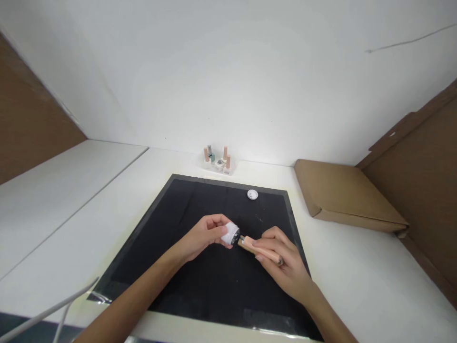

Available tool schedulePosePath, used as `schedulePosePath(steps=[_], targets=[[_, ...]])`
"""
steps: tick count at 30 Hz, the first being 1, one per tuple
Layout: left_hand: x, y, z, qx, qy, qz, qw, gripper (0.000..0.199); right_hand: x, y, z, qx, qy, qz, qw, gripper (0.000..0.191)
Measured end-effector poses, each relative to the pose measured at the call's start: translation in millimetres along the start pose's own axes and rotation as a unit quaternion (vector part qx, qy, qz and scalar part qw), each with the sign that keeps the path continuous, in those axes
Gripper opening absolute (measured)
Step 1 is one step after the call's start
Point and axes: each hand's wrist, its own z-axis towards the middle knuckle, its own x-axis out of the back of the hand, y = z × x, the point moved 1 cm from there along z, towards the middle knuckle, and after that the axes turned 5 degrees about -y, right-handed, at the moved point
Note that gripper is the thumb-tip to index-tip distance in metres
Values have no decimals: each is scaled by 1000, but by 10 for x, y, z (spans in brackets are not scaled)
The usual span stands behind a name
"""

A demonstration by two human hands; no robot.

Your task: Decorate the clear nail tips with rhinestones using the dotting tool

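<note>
My left hand [209, 233] is closed around a small white cylinder [229, 232]. Its dark, hollow-looking end is turned to the right. In my right hand [285, 259], the fingers grip a slim peach-coloured tool [264, 249] with a small greyish tip. A tan strip lies along the tool's lower side; whether it is a separate piece I cannot tell. The tip points at the cylinder's dark end, very close to it; contact is unclear. Farther back on the black mat [171, 276] lies a round white cap [252, 194].
Several small bottles [228, 162] with mostly peach caps stand in a clear holder near the wall. A flat brown cardboard box [346, 193] lies at the right. White cables [53, 309] cross the lower left corner. Brown panels [32, 109] rise at both sides.
</note>
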Motion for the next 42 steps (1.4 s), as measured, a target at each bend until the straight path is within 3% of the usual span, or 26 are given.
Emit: schedulePosePath(steps=[12, 23, 28, 35, 42], targets=[[-25, -21, 27, 7, 4, 54, 998, 48, -41, -30, 10, 37, -69, -42, 996, 24], [-40, -38, 50, 4, 5, 68, 998, 44, -51, -10, 13, 0, -85, -1, 996, 21], [-45, -8, 19, -8, 2, 62, 998, 48, -67, -17, 8, -16, -73, 27, 997, 21], [7, 23, 7, -27, 12, 58, 998, 49, -20, 18, -24, -47, 14, 79, 996, 12], [-30, -26, 12, -19, 0, 61, 998, 47, -57, 6, -34, -49, 3, 86, 995, 12]])
